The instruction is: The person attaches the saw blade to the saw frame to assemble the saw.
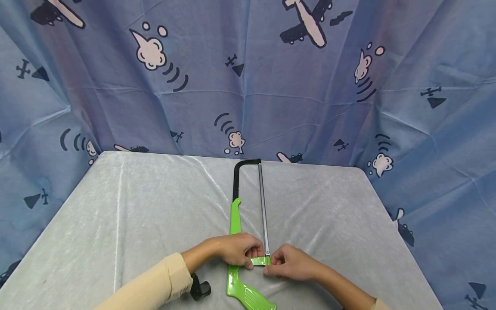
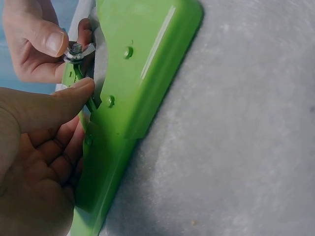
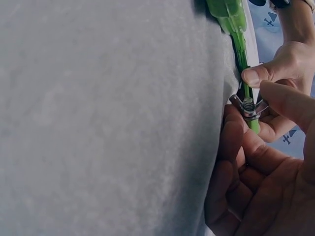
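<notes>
A hacksaw [image 1: 235, 219] with a bright green handle and a black bowed frame lies on the cloth, its far end pointing away from me. Its silver blade [image 1: 263, 206] runs along the right side to a short green arm [image 1: 260, 261]. My left hand [image 1: 241, 249] reaches over the handle and pinches this arm between thumb and fingers. At the arm's outer end, a metal wing nut [image 2: 75, 55] sits on a threaded bolt. Thumb and curled fingers of my right hand [image 1: 293, 262] hold the wing nut [image 3: 250, 109] from either side.
A pale grey cloth [image 1: 166, 206] with creases covers the table. Beside the left sleeve lies a small black object [image 1: 200, 289], partly hidden. Behind the table hangs a blue curtain [image 1: 248, 86] printed with planes and clouds.
</notes>
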`<state>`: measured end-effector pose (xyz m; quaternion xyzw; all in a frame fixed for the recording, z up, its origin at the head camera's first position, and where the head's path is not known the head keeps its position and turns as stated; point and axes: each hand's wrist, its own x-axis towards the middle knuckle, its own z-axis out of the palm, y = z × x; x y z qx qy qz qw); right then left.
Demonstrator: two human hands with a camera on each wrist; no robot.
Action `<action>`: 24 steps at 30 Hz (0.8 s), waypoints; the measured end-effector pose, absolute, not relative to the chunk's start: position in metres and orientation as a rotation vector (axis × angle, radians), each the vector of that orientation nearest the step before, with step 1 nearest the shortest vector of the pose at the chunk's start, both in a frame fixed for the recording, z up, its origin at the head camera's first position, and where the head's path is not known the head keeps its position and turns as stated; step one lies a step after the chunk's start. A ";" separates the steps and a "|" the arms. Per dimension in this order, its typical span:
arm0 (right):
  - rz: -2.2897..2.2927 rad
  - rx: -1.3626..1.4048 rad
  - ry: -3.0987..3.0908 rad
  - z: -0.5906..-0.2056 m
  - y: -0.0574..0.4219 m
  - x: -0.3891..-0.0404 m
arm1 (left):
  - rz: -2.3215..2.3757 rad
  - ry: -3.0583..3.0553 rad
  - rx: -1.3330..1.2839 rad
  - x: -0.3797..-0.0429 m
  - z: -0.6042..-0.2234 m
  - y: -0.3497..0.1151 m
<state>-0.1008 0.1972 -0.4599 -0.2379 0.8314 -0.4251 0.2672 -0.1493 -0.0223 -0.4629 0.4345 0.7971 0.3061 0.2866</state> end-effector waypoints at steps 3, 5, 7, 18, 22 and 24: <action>-1.148 -0.648 2.242 -0.460 0.197 -0.101 | 0.822 2.124 1.160 -0.149 -0.462 -0.022; -1.153 -0.651 2.235 -0.461 0.198 -0.101 | 0.822 2.122 1.160 -0.150 -0.461 -0.022; -1.160 -0.649 2.223 -0.461 0.198 -0.102 | 0.822 2.121 1.160 -0.150 -0.461 -0.023; -1.204 -0.610 2.146 -0.459 0.199 -0.102 | 0.811 2.128 1.188 -0.151 -0.464 -0.022; -1.227 -0.616 2.110 -0.460 0.200 -0.103 | 0.811 2.128 1.189 -0.150 -0.463 -0.022; -1.232 -0.616 2.100 -0.460 0.201 -0.103 | 0.817 2.126 1.186 -0.150 -0.463 -0.022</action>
